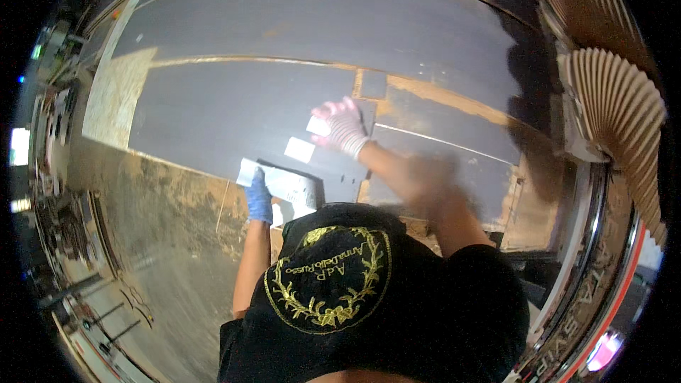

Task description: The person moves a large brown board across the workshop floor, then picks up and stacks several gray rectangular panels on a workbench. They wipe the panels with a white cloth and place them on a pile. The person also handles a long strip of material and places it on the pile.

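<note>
The left hand (258,201) is clamping its grip on the sheet (285,183) near one end, likely holding it steady over the board (213,110). A slip (318,126) is showing at the right hand (342,126); blur is hiding whether that grip is pinching it.

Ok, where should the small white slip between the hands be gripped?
Probably by its right edge, right hand coming from upper right: the white slip appears to lie flat on the grey board, offering only edges, with the white sheet close below.
</note>
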Motion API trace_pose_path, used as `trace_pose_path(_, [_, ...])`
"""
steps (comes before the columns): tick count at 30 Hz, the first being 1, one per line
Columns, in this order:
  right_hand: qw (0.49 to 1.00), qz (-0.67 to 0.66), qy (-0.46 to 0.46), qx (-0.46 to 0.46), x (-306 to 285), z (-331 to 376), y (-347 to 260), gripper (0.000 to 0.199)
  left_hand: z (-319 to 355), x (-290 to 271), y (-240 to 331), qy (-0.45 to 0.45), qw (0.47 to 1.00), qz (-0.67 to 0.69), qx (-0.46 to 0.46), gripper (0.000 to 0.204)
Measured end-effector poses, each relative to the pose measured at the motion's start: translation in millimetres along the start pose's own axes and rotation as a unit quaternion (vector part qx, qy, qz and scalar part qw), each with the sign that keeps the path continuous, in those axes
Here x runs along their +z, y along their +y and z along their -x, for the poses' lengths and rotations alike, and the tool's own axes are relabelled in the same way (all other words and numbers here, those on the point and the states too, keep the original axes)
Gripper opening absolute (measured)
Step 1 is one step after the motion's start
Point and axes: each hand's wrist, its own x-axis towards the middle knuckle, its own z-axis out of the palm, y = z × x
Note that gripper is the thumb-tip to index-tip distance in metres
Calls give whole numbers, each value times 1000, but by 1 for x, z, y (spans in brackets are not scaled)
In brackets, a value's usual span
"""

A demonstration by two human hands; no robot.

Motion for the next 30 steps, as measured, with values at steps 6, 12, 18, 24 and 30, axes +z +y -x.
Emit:
trace_pose_path(6, [973, -135, 145, 119, -57, 25, 86, 55, 14, 13, 29, -5, 1000, 16, -1, 51])
trace_pose_path(12, [959, 147, 63, 234, -70, 64, 298, 63, 12, 17, 32, -4, 998, 28, 58, 52])
trace_pose_path(18, [949, 210, -159, 172, -112, 78, 274, 77, 29, 35, 56, 6, 998, 1, 57, 55])
trace_pose_path(24, [975, 154, -157, 37, -70, 167, 238, 78, 34, 0, 61, 18, 992, 96, 81, 46])
trace_pose_path(30, [987, 118, -96, 57, -97, 185, 237, 83, 27, -5, 62, 29, 997, 77, -10, 45])
